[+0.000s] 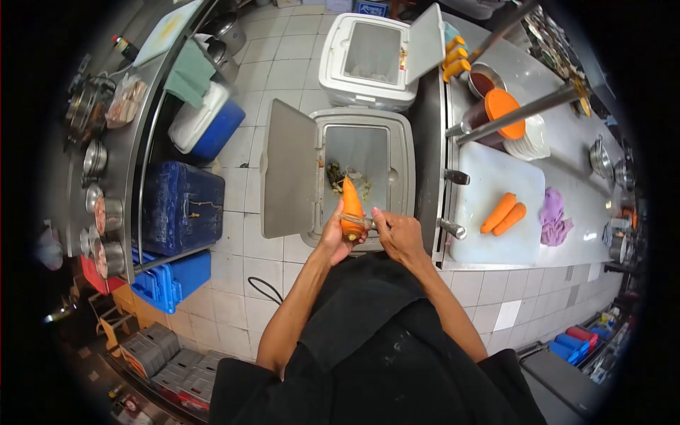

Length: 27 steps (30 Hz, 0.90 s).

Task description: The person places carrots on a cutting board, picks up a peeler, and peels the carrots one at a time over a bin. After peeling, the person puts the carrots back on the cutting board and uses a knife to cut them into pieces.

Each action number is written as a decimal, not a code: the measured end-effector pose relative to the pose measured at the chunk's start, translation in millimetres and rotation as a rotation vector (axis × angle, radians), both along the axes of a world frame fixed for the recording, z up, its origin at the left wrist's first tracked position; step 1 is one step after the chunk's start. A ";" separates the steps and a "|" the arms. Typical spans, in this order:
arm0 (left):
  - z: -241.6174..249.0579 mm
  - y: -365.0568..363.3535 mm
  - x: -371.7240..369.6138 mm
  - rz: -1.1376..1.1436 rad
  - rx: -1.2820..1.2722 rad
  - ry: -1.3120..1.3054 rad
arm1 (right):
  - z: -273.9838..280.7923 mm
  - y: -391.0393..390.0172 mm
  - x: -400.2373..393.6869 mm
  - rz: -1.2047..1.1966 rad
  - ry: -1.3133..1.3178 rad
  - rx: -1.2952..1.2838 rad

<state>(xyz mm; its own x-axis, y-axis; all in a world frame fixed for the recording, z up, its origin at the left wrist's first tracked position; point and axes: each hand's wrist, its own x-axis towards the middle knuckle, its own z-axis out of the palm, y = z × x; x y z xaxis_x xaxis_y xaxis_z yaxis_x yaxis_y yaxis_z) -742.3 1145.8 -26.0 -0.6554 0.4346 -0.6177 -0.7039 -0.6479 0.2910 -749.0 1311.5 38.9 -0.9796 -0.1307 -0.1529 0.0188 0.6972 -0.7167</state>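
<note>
My left hand [336, 237] is wrapped round the lower, thick end of an orange carrot [350, 198], whose thin tip points away from me. My right hand [398, 232] grips a peeler [360, 221], which lies across the carrot near its thick end. Both hands are over the near edge of an open grey bin [402, 156]. Inside the bin, beyond the carrot, are dark and pale scraps [361, 185]. On a white cutting board [489, 170] to the right, two more carrots [503, 213] lie side by side.
A second open bin [333, 53] stands beyond the first. The right counter holds a purple cloth [554, 218], white plates [531, 138] and an orange-lidded container [504, 113]. Knife handles [453, 228] jut at its edge. Blue boxes [184, 205] stand on the left.
</note>
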 end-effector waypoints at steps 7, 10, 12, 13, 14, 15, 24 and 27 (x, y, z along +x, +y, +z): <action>-12.5 -5.1 -0.2 -0.024 -0.007 0.048 | -14.9 -5.7 -6.3 0.146 0.173 0.194; -21.5 -0.3 -0.4 0.070 0.008 -0.005 | -20.9 -6.2 -4.7 0.184 0.158 0.205; -25.3 -0.7 -1.2 0.104 -0.027 -0.087 | -24.2 -6.7 -3.6 0.183 0.141 0.214; -27.2 -1.5 0.0 0.104 -0.030 -0.090 | -26.0 -7.7 -2.5 0.184 0.126 0.223; -29.1 -2.1 1.4 0.111 -0.022 -0.090 | -27.6 -8.7 -1.5 0.185 0.124 0.221; -28.8 -2.7 1.9 0.118 -0.013 -0.089 | -29.1 -9.4 -1.1 0.190 0.131 0.227; -23.7 -12.8 7.2 0.137 -0.048 -0.142 | -45.8 -18.1 -6.3 0.263 0.091 0.209; -31.1 -25.0 12.6 0.158 -0.019 -0.115 | -68.7 -28.6 -9.8 0.285 0.093 0.161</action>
<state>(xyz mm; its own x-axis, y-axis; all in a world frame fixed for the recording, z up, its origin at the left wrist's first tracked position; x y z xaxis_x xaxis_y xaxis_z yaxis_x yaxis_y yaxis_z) -729.7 1120.8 -57.1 -0.6391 0.3198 -0.6995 -0.6235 -0.7479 0.2277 -758.8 1282.9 -29.9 -0.9177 -0.3831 -0.1055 -0.2539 0.7695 -0.5861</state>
